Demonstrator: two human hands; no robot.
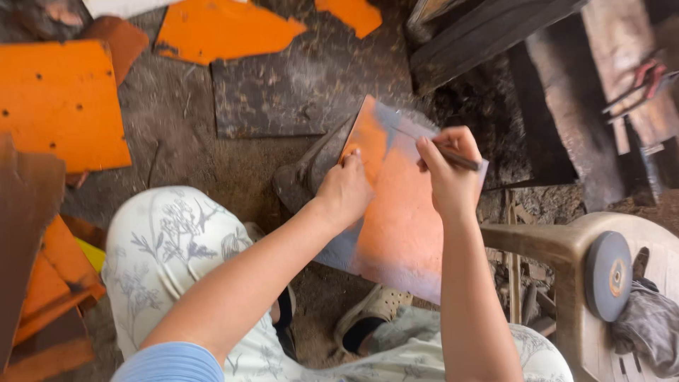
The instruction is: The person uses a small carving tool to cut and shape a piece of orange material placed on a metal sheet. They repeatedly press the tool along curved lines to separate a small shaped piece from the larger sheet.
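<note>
An orange-painted metal sheet [399,226] with greyish worn edges lies tilted across my lap and foot. My left hand [344,189] presses flat on its upper left part, holding it down. My right hand [449,173] is closed around a thin dark scriber or pencil [456,157], with its tip toward the sheet's upper right corner. Whether the tip touches the sheet I cannot tell. My sandalled foot [371,315] shows under the sheet's lower edge.
Orange metal pieces lie on the dirt floor: a large one [60,102] at left, others [219,28] at top, a stack [49,290] at lower left. A dark plate [283,92] lies ahead. A plastic chair [566,247] with a grinding disc [608,276] and rag stands right.
</note>
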